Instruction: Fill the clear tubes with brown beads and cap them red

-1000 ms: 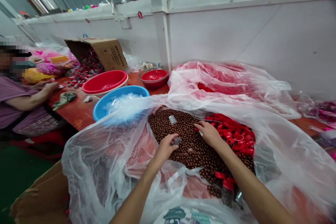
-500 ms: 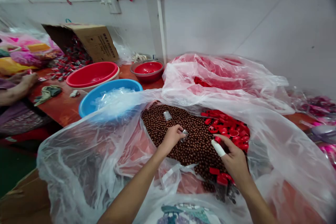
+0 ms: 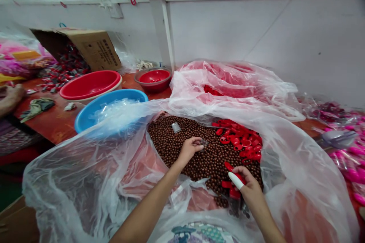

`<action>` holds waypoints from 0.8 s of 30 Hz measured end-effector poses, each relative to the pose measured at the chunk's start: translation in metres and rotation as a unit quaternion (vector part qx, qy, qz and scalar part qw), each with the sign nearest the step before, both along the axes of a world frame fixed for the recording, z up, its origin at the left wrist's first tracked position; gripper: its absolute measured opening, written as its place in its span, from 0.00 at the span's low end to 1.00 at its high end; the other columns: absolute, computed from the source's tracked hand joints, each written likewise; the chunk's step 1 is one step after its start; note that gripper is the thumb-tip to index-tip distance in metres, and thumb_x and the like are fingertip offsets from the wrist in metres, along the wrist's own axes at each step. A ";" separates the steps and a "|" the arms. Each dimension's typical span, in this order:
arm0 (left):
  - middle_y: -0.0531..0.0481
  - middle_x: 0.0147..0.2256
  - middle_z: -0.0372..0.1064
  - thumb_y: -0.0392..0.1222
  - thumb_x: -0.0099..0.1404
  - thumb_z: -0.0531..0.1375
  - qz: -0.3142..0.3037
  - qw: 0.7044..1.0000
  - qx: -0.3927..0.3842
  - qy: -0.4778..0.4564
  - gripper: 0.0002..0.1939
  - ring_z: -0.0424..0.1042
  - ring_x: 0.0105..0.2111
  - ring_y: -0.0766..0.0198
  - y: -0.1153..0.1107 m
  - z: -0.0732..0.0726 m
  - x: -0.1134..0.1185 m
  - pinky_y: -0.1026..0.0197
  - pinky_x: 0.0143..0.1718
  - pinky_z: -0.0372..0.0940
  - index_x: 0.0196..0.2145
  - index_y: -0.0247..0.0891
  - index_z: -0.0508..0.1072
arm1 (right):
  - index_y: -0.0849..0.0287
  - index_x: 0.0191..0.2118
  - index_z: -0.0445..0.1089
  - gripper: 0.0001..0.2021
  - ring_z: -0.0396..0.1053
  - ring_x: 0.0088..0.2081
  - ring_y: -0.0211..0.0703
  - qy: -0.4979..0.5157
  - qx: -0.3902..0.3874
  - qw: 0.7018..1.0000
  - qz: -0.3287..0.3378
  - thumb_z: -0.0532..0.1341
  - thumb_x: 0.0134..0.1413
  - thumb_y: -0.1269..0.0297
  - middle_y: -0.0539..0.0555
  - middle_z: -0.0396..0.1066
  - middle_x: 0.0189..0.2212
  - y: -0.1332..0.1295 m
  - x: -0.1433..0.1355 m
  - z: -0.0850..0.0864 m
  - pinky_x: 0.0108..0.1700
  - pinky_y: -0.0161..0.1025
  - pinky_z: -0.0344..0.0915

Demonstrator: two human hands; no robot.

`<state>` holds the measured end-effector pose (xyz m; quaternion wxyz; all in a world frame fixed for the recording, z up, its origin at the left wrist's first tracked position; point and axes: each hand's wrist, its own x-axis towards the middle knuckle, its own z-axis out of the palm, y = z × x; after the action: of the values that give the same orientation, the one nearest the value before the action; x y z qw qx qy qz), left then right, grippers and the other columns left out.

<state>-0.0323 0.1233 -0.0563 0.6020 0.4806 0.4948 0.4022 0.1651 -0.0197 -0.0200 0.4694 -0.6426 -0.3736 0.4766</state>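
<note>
My left hand (image 3: 191, 149) is closed on a small clear plastic cup (image 3: 204, 144), held just over a heap of brown balls (image 3: 176, 148). My right hand (image 3: 249, 186), one finger wrapped in white, grips a red plastic piece (image 3: 229, 166) at the heap's near right side. More red plastic pieces (image 3: 242, 140) lie in a pile at the right of the balls. Another clear cup (image 3: 176, 127) rests on the balls. Below my right hand sit a few red-topped clear containers (image 3: 234, 193), partly hidden.
Clear plastic sheeting (image 3: 85, 174) surrounds the balls. Left of it stand a blue basin (image 3: 82, 117) with clear pieces, a red basin (image 3: 67, 90) and a smaller bowl (image 3: 139, 79). A cardboard box (image 3: 98, 51) spills red and grey items. A co-worker's hand (image 3: 13, 97) is at far left.
My right hand has moved down and nearer from the red pile, with a red piece in it. My left hand stays over the balls with the cup. The view has shifted slightly right.
</note>
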 end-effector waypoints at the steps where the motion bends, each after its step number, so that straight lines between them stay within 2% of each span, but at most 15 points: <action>1: 0.47 0.33 0.72 0.33 0.45 0.65 -0.005 1.000 -0.012 -0.018 0.19 0.70 0.34 0.63 -0.003 0.002 -0.001 0.60 0.38 0.65 0.38 0.32 0.73 | 0.56 0.36 0.66 0.15 0.71 0.28 0.42 0.005 0.001 1.000 -0.003 0.64 0.41 0.55 0.50 0.70 0.30 0.000 -0.002 0.002 0.23 0.32 0.65; 4: 0.43 0.37 0.72 0.35 0.47 0.65 -0.023 0.997 -0.047 -0.064 0.21 0.71 0.36 0.61 -0.013 0.012 -0.006 0.59 0.36 0.67 0.42 0.32 0.71 | 0.53 0.45 0.64 0.21 0.73 0.36 0.47 0.040 -0.033 0.999 0.013 0.62 0.45 0.53 0.55 0.70 0.43 -0.002 -0.007 0.010 0.23 0.33 0.67; 7: 0.42 0.39 0.71 0.34 0.47 0.66 -0.043 0.986 -0.101 -0.127 0.22 0.71 0.36 0.61 -0.024 0.026 -0.010 0.58 0.35 0.68 0.43 0.33 0.71 | 0.49 0.51 0.63 0.25 0.73 0.39 0.51 0.078 -0.067 0.994 0.028 0.61 0.45 0.52 0.56 0.64 0.52 -0.004 -0.008 0.014 0.22 0.34 0.67; 9: 0.43 0.39 0.70 0.34 0.47 0.66 -0.054 0.975 -0.130 -0.175 0.23 0.71 0.35 0.62 -0.033 0.038 -0.013 0.58 0.35 0.69 0.43 0.34 0.71 | 0.50 0.51 0.64 0.25 0.73 0.40 0.53 0.087 -0.072 0.993 0.028 0.62 0.44 0.52 0.56 0.64 0.53 -0.004 -0.008 0.014 0.23 0.34 0.68; 12: 0.44 0.40 0.70 0.34 0.47 0.67 -0.063 0.966 -0.130 -0.216 0.23 0.71 0.35 0.62 -0.045 0.055 -0.014 0.56 0.37 0.69 0.44 0.35 0.72 | 0.52 0.50 0.66 0.24 0.72 0.41 0.54 0.084 -0.069 0.994 0.026 0.62 0.44 0.53 0.57 0.67 0.51 -0.005 -0.007 0.011 0.22 0.34 0.68; 17: 0.44 0.40 0.70 0.34 0.48 0.66 -0.058 0.963 -0.128 -0.229 0.23 0.70 0.35 0.62 -0.060 0.074 -0.012 0.56 0.39 0.68 0.44 0.34 0.72 | 0.48 0.57 0.57 0.29 0.72 0.41 0.52 0.045 -0.056 0.997 0.039 0.60 0.47 0.51 0.55 0.62 0.55 -0.001 -0.006 0.006 0.19 0.33 0.68; 19: 0.44 0.40 0.70 0.33 0.48 0.66 -0.069 0.963 -0.129 -0.225 0.23 0.70 0.35 0.63 -0.063 0.077 -0.011 0.57 0.39 0.68 0.44 0.34 0.72 | 0.49 0.58 0.55 0.29 0.71 0.44 0.51 0.025 -0.020 0.998 0.053 0.58 0.49 0.51 0.56 0.62 0.55 0.002 -0.007 0.005 0.26 0.36 0.71; 21: 0.44 0.40 0.71 0.32 0.47 0.65 -0.072 0.964 -0.133 -0.218 0.23 0.70 0.34 0.63 -0.066 0.079 -0.009 0.58 0.38 0.68 0.44 0.34 0.72 | 0.51 0.58 0.56 0.27 0.67 0.49 0.49 -0.008 0.037 0.997 0.063 0.56 0.52 0.52 0.56 0.61 0.55 0.005 -0.007 0.007 0.39 0.42 0.71; 24: 0.44 0.40 0.71 0.31 0.47 0.65 -0.083 0.964 -0.147 -0.206 0.24 0.70 0.34 0.63 -0.070 0.078 -0.009 0.58 0.38 0.67 0.44 0.34 0.72 | 0.52 0.59 0.53 0.26 0.63 0.53 0.46 -0.053 0.094 0.991 0.080 0.54 0.55 0.55 0.56 0.59 0.57 0.010 -0.011 0.015 0.54 0.47 0.59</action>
<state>-0.0410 0.0534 0.0217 0.7864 0.3326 0.3723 0.3638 0.1546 -0.0100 -0.0047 0.4675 -0.5881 -0.4911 0.4409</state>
